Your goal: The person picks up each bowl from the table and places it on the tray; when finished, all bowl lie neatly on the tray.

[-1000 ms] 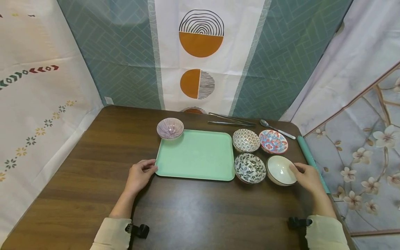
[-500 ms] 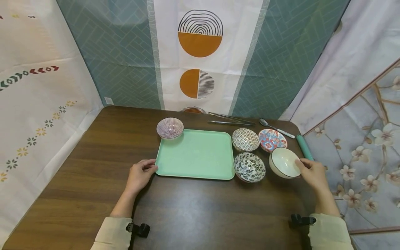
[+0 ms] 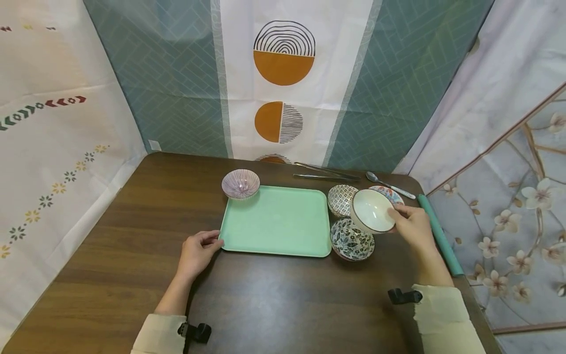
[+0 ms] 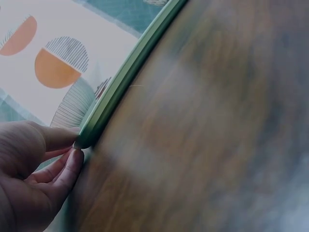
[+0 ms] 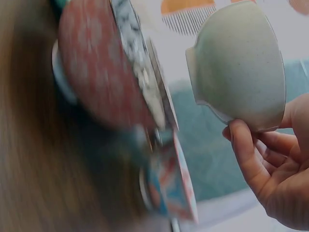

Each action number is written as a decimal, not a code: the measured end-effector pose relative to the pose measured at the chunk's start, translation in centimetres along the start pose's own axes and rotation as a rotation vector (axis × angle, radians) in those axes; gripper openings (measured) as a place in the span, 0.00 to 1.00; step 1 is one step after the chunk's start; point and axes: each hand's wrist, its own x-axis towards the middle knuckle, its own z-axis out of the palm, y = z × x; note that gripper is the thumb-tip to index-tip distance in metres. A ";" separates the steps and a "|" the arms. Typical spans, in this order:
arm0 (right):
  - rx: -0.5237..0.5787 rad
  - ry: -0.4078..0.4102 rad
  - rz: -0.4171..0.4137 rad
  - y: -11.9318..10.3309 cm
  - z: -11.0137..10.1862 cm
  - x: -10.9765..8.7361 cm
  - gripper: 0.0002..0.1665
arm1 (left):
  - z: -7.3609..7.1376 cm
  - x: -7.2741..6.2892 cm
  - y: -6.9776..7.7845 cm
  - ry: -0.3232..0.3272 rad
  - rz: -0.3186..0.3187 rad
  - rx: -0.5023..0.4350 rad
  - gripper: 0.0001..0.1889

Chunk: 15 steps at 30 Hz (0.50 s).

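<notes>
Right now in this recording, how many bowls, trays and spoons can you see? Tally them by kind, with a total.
Bowls: 5 (purple-striped bowl, white bowl, leaf-patterned bowl, brown-patterned bowl, red-and-blue bowl)
Trays: 1 (green tray)
Spoons: 1 (spoon)
Total: 7

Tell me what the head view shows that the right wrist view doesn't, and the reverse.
Only the head view shows the left hand at a near corner of the green tray, the purple-striped bowl and the inside of the white bowl.

Only the right wrist view shows the white bowl's foot.

Both show the right hand holding the white bowl, the red-and-blue bowl and the brown tabletop.
</notes>
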 end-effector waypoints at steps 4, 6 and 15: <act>0.064 -0.063 -0.036 -1.9 3.0 0.7 0.21 | 0.0 -0.2 0.0 0.035 0.022 0.040 0.13; 0.073 -0.104 -0.043 -2.8 4.6 0.8 0.20 | 0.1 -0.3 -0.1 0.048 0.034 0.046 0.13; 0.064 -0.214 -0.023 -5.5 10.8 1.0 0.19 | 0.1 -0.4 -0.4 0.052 0.008 0.025 0.14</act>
